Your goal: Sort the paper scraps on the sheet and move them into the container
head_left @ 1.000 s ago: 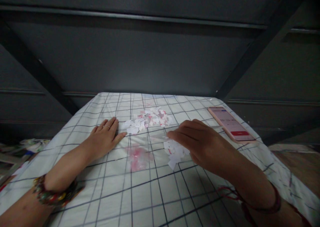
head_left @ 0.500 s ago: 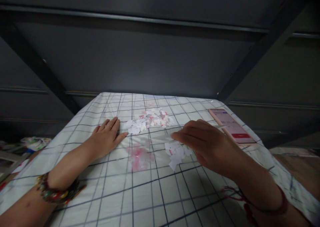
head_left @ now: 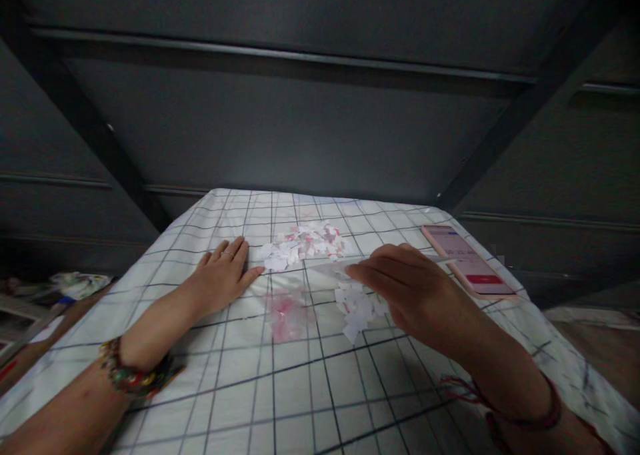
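Observation:
My left hand (head_left: 223,275) lies flat on the checked cloth, its fingers stretched out and a ring on one finger. Its thumb is close to the left end of a heap of white and pink-marked paper scraps (head_left: 305,243). With thumb and fingers pinched, my right hand (head_left: 405,285) grips a thin see-through strip (head_left: 327,268), which sticks out on both sides of the fist; its exact kind is unclear. Just under that hand sits a smaller pile of white paper scraps (head_left: 356,309), partly covered. Between the hands lies a crumpled clear and pink plastic piece (head_left: 287,316).
A phone with a lit screen (head_left: 467,261) rests near the right edge of the cloth-covered table (head_left: 240,388). A dark panelled wall (head_left: 300,128) stands right behind the table. Assorted items (head_left: 77,285) are visible low on the left.
The whole view has shifted slightly. My right hand keeps its grip on the clear strip, which shows more plainly to the left of the fingers. My left hand stays flat.

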Action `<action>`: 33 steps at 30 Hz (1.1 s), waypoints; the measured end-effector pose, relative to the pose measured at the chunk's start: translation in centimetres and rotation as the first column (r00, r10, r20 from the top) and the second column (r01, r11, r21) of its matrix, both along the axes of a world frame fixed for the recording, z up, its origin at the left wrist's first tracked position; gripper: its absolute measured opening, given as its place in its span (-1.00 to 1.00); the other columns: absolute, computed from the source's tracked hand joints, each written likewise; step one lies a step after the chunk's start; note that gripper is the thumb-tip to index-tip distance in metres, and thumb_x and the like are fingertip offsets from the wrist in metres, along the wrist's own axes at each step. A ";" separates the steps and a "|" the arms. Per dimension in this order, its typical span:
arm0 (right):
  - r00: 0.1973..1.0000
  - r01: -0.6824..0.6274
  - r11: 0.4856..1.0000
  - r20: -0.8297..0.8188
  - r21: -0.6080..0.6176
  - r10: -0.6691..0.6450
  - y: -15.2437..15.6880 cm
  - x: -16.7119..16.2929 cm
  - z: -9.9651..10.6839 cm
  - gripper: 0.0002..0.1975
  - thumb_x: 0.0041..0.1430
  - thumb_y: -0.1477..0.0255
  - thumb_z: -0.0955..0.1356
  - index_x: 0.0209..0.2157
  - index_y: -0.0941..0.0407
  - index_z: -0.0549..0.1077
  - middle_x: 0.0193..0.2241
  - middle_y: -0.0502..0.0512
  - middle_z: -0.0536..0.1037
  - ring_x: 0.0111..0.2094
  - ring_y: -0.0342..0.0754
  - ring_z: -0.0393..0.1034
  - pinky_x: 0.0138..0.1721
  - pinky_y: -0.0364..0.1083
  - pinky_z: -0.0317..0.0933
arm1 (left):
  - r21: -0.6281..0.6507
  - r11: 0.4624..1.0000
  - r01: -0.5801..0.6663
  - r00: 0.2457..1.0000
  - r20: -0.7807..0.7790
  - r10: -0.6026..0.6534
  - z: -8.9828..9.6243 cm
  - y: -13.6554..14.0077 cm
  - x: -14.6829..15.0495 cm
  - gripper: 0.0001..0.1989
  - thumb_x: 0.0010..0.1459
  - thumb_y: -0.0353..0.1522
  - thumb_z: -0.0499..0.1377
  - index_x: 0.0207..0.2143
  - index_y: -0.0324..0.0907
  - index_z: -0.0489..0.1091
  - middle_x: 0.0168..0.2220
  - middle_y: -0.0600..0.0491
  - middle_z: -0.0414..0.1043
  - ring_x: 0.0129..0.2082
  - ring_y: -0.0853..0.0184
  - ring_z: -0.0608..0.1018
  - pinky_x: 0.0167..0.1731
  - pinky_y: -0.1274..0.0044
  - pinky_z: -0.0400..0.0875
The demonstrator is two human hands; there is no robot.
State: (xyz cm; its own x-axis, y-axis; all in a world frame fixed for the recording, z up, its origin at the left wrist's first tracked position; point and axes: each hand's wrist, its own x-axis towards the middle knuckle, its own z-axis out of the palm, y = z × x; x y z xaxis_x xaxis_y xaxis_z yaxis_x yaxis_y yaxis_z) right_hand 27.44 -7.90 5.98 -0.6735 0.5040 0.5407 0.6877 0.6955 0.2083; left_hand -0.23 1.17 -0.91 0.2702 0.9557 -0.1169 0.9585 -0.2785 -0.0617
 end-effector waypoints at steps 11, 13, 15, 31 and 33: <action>0.997 -0.068 0.998 -0.028 -0.017 0.068 -0.1 -0.8 -0.3 -0.70 0.17 0.69 0.13 -0.22 0.25 0.43 -0.42 0.11 0.52 -0.33 -0.06 0.31 -0.31 -0.08 0.25 | 0.003 1.000 0.004 1.000 0.014 -0.004 0.1 0.0 0.0 -0.25 0.22 -0.01 -0.27 0.24 -0.41 -0.07 0.28 -0.23 -0.14 0.25 -0.04 -0.03 0.10 0.18 -0.01; 0.997 -0.071 0.997 -0.007 -0.023 0.071 -0.1 -0.9 -0.5 -0.73 0.18 0.66 0.15 -0.23 0.24 0.43 -0.41 0.11 0.52 -0.34 -0.07 0.31 -0.30 -0.07 0.24 | 0.000 1.000 0.006 1.000 0.016 -0.006 0.3 -0.1 0.0 -0.25 0.22 -0.01 -0.26 0.24 -0.42 -0.07 0.28 -0.25 -0.13 0.24 -0.04 -0.02 0.10 0.17 0.00; 0.996 -0.085 0.995 -0.001 -0.058 0.086 -0.1 -1.0 -0.5 -0.74 0.18 0.66 0.15 -0.26 0.21 0.43 -0.43 0.09 0.51 -0.36 -0.09 0.31 -0.29 -0.09 0.24 | -0.016 1.000 -0.002 1.000 0.014 0.002 0.5 -0.2 0.1 -0.26 0.23 -0.03 -0.25 0.24 -0.43 -0.08 0.28 -0.25 -0.14 0.25 -0.04 -0.03 0.10 0.17 -0.01; 0.964 0.267 0.958 0.013 -0.103 -0.267 1.4 3.2 -0.3 -0.48 -0.14 0.82 0.12 -0.19 0.18 0.43 -0.50 0.08 0.43 -0.46 -0.06 0.24 -0.39 -0.08 0.14 | 0.028 1.000 0.013 1.000 -0.004 -0.013 0.3 -0.1 0.0 -0.25 0.21 -0.02 -0.27 0.23 -0.43 -0.02 0.26 -0.25 -0.08 0.24 -0.04 0.02 0.09 0.18 0.04; 0.963 0.269 0.957 0.036 -0.112 -0.266 1.4 3.1 -0.4 -0.45 -0.15 0.83 0.11 -0.17 0.16 0.43 -0.49 0.08 0.43 -0.46 -0.07 0.24 -0.39 -0.08 0.13 | 0.017 1.000 0.008 1.000 -0.009 -0.008 0.4 -0.1 0.1 -0.25 0.20 -0.01 -0.27 0.23 -0.42 -0.02 0.27 -0.23 -0.08 0.24 -0.03 0.01 0.10 0.18 0.04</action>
